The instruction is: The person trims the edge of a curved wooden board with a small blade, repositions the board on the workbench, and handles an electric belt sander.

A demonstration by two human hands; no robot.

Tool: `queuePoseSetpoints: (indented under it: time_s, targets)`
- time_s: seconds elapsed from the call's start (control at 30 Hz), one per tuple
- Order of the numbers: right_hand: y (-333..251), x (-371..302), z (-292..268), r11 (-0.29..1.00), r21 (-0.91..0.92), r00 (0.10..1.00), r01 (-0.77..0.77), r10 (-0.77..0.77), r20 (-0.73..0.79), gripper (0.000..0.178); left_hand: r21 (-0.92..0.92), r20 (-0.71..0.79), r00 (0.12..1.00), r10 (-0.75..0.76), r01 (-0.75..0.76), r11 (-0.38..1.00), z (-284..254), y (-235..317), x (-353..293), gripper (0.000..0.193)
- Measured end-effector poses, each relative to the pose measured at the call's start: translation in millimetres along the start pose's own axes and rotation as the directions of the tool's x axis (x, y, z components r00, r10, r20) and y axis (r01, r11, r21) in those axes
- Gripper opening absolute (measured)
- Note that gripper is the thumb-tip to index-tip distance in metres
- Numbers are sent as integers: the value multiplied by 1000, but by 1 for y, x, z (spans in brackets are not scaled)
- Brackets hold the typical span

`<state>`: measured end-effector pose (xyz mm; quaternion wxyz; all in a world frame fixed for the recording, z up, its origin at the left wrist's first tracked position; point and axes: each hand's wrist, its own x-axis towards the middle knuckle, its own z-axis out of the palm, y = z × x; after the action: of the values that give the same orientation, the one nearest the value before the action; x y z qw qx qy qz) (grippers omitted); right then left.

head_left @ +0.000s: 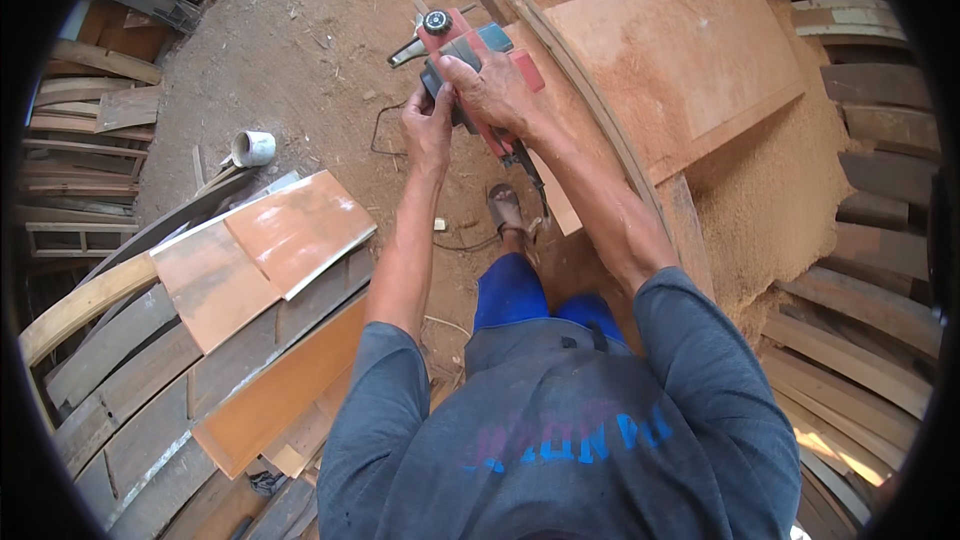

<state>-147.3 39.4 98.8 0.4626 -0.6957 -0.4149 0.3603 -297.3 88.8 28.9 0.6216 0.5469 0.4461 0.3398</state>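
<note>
Holding the red planer (464, 47), left hand (430, 126) and right hand (492, 92) curled — plank edge (589, 86) rightward, floor (285, 65) room leftward.

From my end I see hard plastic on the red power tool (460, 45), upper centre. The broad panel (690, 55) at upper right looks like smooth wood, matt under powdery sawdust (765, 215); the reddish panel (305, 228) at left shines glossy. Bottom centre, the grey shirt (570, 410) is matt cloth.

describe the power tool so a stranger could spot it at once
Find the big panel at upper right. Just left of it, the left hand and right hand hold the power tool. Unlike the panel, it has a red body and round black knob.
</note>
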Motion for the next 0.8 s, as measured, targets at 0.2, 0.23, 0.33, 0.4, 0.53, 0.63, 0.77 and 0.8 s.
queuePoseSetpoints:
  time_s: [0.2, 0.23, 0.33, 0.4, 0.53, 0.63, 0.77, 0.8]
  targets:
    - [19, -73, -12, 997, -73, 999, -23, 20, -37, 66, 12, 24, 999, -38, 38, 999, 20, -6, -69, 35]
    - [22, -90, -17, 995, -75, 998, -63, 61, -22, 65, 25, 32, 996, -82, 81, 996, 24, -7, -87, 36]
    - [20, -148, -21, 992, -22, 991, -125, 126, 34, 62, -64, 63, 996, -60, 64, 996, 23, -28, -138, 39]
    - [24, -189, -30, 978, -27, 978, -206, 206, 25, 59, -74, 72, 983, -171, 176, 982, 36, -22, -180, 43]
    - [42, -267, -39, 978, -37, 978, -205, 207, 29, 58, 3, 59, 989, -133, 133, 991, 40, -56, -253, 46]
    - [61, -314, -45, 984, -31, 985, -173, 172, -17, 63, -63, 46, 973, -226, 228, 972, 55, -43, -299, 47]
    - [45, -311, -46, 964, -30, 962, -265, 267, 54, 63, -94, 55, 981, -187, 191, 977, 50, -49, -294, 47]
    - [41, -302, -43, 970, 1, 970, -244, 244, 9, 70, -110, 61, 982, -180, 186, 976, 48, -50, -285, 47]
